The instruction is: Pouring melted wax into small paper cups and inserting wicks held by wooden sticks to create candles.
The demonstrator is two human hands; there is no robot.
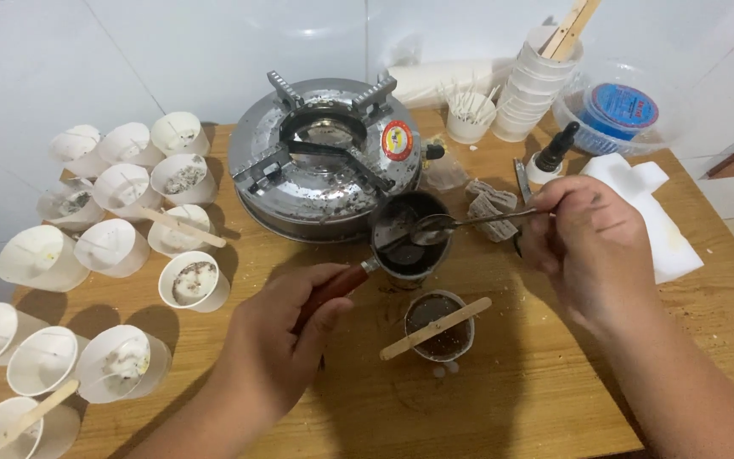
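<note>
Now my left hand (278, 340) grips pot handle (339, 286), right hand (584, 242) fingers pinch spoon (460, 224) over pot (408, 240); centre cup (439, 325) filled, most cups left of frame unfilled.

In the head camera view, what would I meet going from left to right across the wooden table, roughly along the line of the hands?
Cluster of white paper cups → left hand on the wooden pot handle → small dark pot → metal spoon → right hand → white folded cloth.

Left hand (278, 340) fisted, palm down, right hand (588, 242) raised, fingers pinched together
</note>
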